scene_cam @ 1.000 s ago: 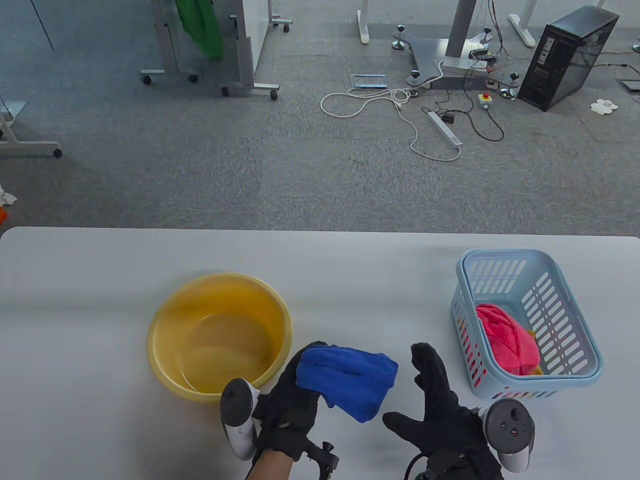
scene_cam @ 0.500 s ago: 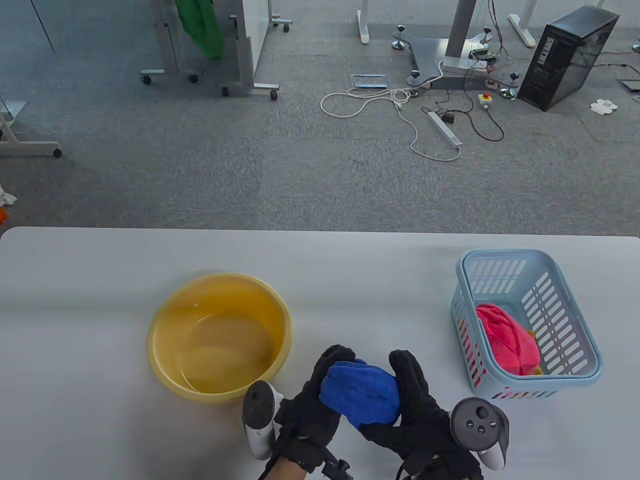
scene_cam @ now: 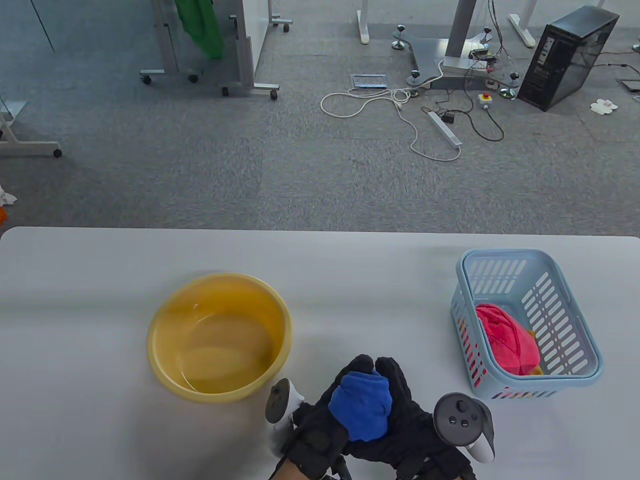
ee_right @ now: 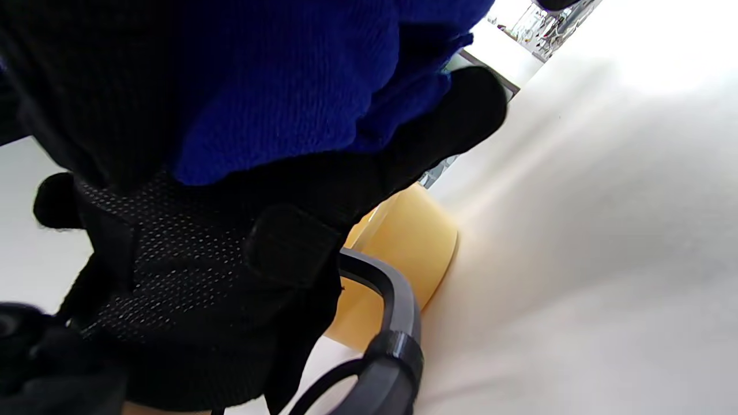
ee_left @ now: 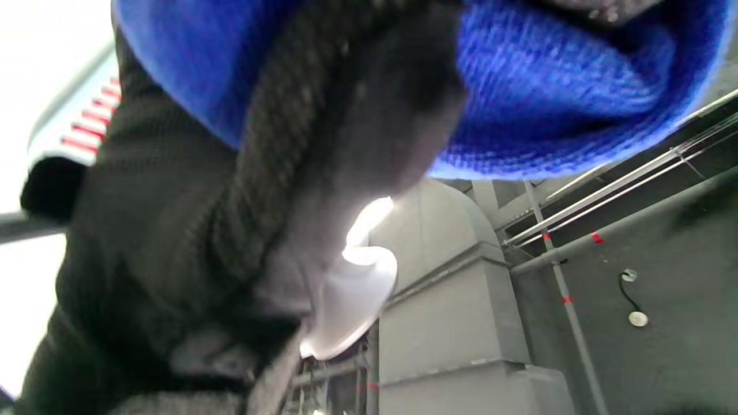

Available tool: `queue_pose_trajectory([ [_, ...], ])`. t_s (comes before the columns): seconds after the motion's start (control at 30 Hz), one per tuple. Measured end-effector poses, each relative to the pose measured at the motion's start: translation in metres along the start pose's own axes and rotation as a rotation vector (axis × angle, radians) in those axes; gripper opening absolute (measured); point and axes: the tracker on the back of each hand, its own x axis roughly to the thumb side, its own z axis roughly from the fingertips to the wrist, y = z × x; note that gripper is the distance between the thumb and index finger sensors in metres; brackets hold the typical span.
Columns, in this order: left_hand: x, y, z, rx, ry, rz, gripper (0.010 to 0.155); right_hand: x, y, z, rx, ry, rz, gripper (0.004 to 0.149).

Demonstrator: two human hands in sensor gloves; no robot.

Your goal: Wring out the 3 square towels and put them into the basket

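A bunched blue towel (scene_cam: 361, 406) is squeezed between both gloved hands near the table's front edge. My left hand (scene_cam: 330, 415) curls round its left side and my right hand (scene_cam: 402, 410) wraps its right side. The blue towel (ee_left: 553, 86) fills the top of the left wrist view, and the same towel (ee_right: 300, 75) sits against the glove in the right wrist view. A light blue basket (scene_cam: 590, 372) at the right holds a pink towel (scene_cam: 505, 337) with a bit of yellow cloth (scene_cam: 536, 369) under it.
A yellow basin (scene_cam: 160, 350) with a little water stands left of the hands; the basin (ee_right: 403, 242) also shows in the right wrist view. The table's far edge borders grey carpet with cables and furniture legs.
My right hand came in from the right and closed on the blue towel. Both hands moved right and toward the front edge, bunching the towel smaller.
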Motion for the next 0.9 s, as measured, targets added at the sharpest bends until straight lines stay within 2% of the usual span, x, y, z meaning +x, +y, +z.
queue_pose_trajectory([
  [0.1,-0.002,-0.003,-0.001,-0.074,0.012,0.076,0.066,0.001,0.003,0.0,-0.017,-0.012,0.0,0.13],
  [0.2,-0.002,-0.003,-0.001,-0.105,0.02,0.074,0.066,0.002,0.004,-0.001,-0.044,-0.019,-0.006,0.121],
  [0.5,-0.003,-0.007,-0.002,-0.117,0.016,0.04,0.069,0.005,0.001,0.004,-0.174,-0.082,0.003,0.079],
  [0.57,-0.001,-0.006,-0.002,-0.099,0.015,0.0,0.07,0.008,0.0,0.006,-0.283,-0.102,0.011,0.068],
  [0.77,0.005,0.002,0.0,-0.051,0.039,-0.089,0.078,0.013,-0.008,0.009,-0.29,-0.107,0.032,0.065],
  [0.9,0.014,0.016,0.006,0.048,0.054,-0.173,0.08,0.005,-0.015,0.014,-0.387,-0.023,-0.055,0.068],
])
